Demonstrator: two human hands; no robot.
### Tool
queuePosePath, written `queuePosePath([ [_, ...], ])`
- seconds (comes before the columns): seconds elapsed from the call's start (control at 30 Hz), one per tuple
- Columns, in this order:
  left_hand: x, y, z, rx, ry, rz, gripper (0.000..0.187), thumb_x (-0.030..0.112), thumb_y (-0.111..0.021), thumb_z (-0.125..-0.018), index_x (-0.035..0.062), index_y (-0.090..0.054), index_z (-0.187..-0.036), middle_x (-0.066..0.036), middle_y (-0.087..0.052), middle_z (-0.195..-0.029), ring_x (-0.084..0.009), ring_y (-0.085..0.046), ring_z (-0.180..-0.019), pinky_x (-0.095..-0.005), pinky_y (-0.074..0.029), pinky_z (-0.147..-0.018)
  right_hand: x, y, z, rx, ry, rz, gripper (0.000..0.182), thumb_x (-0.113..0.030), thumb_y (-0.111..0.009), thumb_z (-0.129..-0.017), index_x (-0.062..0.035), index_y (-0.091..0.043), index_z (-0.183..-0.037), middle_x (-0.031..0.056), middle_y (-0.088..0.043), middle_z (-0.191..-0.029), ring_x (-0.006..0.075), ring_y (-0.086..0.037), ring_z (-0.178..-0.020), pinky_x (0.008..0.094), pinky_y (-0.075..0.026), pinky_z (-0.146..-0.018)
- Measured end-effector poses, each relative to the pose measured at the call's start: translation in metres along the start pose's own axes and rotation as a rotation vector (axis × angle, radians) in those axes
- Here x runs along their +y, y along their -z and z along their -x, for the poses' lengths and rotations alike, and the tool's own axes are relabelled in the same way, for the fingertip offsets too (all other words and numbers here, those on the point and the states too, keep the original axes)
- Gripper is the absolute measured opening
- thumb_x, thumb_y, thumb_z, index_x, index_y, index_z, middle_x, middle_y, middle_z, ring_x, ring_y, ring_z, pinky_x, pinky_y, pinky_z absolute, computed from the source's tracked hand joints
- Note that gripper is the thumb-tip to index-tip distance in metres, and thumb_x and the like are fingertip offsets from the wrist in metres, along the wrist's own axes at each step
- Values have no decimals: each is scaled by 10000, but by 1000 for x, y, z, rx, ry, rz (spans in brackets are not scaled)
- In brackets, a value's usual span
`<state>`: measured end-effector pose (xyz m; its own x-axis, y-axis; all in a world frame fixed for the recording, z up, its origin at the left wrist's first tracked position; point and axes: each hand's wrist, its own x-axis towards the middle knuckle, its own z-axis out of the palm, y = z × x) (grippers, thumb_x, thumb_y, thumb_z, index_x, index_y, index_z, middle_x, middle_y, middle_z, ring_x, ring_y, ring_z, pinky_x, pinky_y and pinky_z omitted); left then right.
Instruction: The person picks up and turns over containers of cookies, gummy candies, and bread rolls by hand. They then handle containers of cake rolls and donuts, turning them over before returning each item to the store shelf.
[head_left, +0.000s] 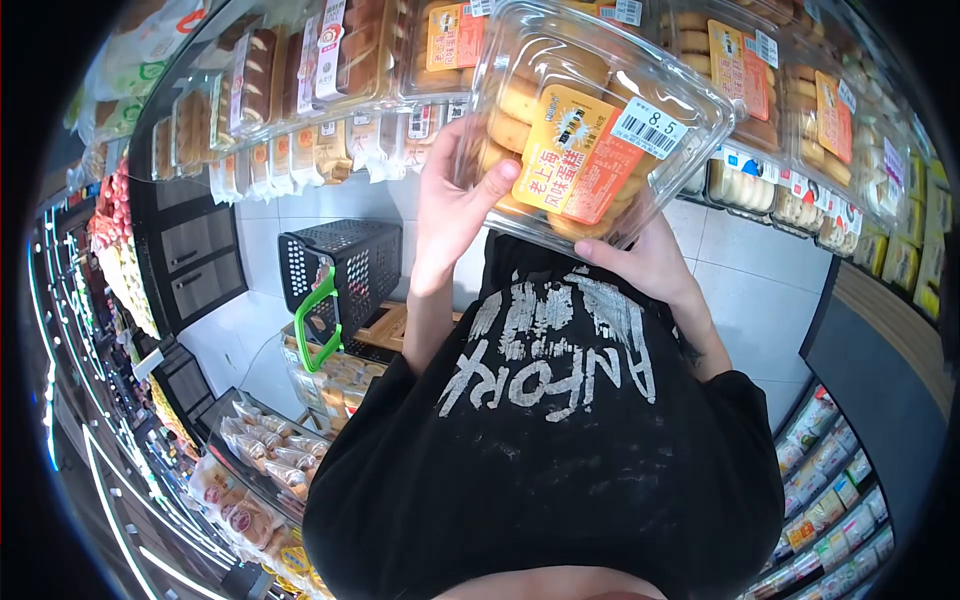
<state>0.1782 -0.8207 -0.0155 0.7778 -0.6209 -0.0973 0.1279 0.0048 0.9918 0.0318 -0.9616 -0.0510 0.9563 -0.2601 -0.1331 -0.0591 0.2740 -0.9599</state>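
Observation:
Between my two hands is a clear plastic box of small cakes [515, 105], tilted toward me, with an orange and yellow label and a price sticker reading 8.5. My left hand [455, 205] grips its left side, thumb pressed on the lid near the label. At the lower right edge, my right hand [645, 255] holds the box with the thumb on the front; its other fingers are hidden behind. Similar cake boxes [740, 70] with orange labels sit on the shelf just behind and to the right.
A dark shopping basket [345, 260] with a green handle [318, 320] stands on the floor at left. Boxed brown rolls [255, 75] line the shelf's upper left. Packaged pastries [275, 445] are at lower left, and shelves of packets [830, 490] at lower right.

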Motion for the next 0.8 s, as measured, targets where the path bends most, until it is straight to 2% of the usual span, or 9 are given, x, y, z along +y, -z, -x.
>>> queuePosePath([
  [0.1, 0, -4, 1, -42, 6, 6, 549, 134, -696, -735, -19, -411, -1178, -100, -530, -1107, -147, -495, -1024, -278, -381, -890, -4, 3, 2, 34, -41, 45, 657, -160, -721, -693, 35, -341, -1191, 135, -516, -1109, 170, -475, -1044, 324, -362, -911],
  [0.2, 0, -1, -1, -157, 2, -9, 614, 127, -713, -714, -24, -387, -1211, -93, -520, -1128, -148, -481, -1044, -287, -373, -899, -6, 9, 5, 14, 20, 144, 668, -56, -680, -709, 7, -279, -1239, 110, -440, -1194, 180, -464, -1082, 325, -389, -913],
  [0.33, 1, 10, 3, -304, 11, -210, 704, 104, -737, -669, -16, -358, -1250, -94, -470, -1205, -151, -444, -1100, -296, -344, -941, -2, 26, 7, 76, -37, 278, 664, -164, -731, -657, -12, -396, -1209, 128, -489, -1139, 220, -483, -1039, 303, -356, -914],
  [0.37, -3, 8, 4, -269, -13, -41, 702, 95, -709, -677, -3, -339, -1265, -110, -432, -1241, -181, -414, -1143, -310, -316, -972, 4, 27, 3, 194, 47, 144, 676, -166, -736, -647, -26, -399, -1216, 127, -473, -1152, 227, -475, -1050, 306, -356, -915],
  [0.43, -7, 3, 4, -251, -71, 217, 690, 96, -663, -697, 15, -313, -1286, -134, -387, -1281, -227, -376, -1194, -334, -283, -1008, -18, 22, 1, 273, 348, 534, 686, -113, -737, -624, -58, -406, -1222, 124, -423, -1174, 228, -434, -1095, 327, -365, -919],
  [0.63, -5, 15, -3, -422, -40, 309, 697, 155, -668, -705, 52, -314, -1297, -150, -382, -1287, -234, -420, -1155, -349, -374, -936, -16, 15, -4, 260, 201, 237, 705, 29, -676, -621, -46, -359, -1246, 87, -427, -1184, 192, -476, -1039, 303, -382, -903],
  [0.7, -12, 38, -1, -521, -138, -160, 695, 182, -681, -711, 42, -325, -1291, -141, -445, -1231, -213, -450, -1116, -338, -417, -876, -7, 15, -8, 235, 113, 144, 699, 53, -640, -622, -45, -354, -1252, 76, -418, -1199, 171, -471, -1036, 301, -376, -911],
  [0.77, -12, 37, -5, -537, 279, -648, 655, 203, -696, -729, -13, -360, -1248, -108, -558, -1092, -189, -490, -1050, -317, -414, -853, -1, 14, -9, 201, 30, 96, 691, -7, -678, -654, -7, -335, -1254, 101, -416, -1209, 164, -457, -1061, 306, -366, -921],
  [0.8, -18, 35, -3, -438, 181, -581, 641, 197, -698, -729, -18, -368, -1235, -106, -561, -1083, -186, -499, -1035, -316, -409, -857, 6, 14, -12, 192, -7, 78, 684, -44, -691, -675, 6, -330, -1253, 110, -418, -1210, 162, -453, -1065, 302, -362, -923],
])
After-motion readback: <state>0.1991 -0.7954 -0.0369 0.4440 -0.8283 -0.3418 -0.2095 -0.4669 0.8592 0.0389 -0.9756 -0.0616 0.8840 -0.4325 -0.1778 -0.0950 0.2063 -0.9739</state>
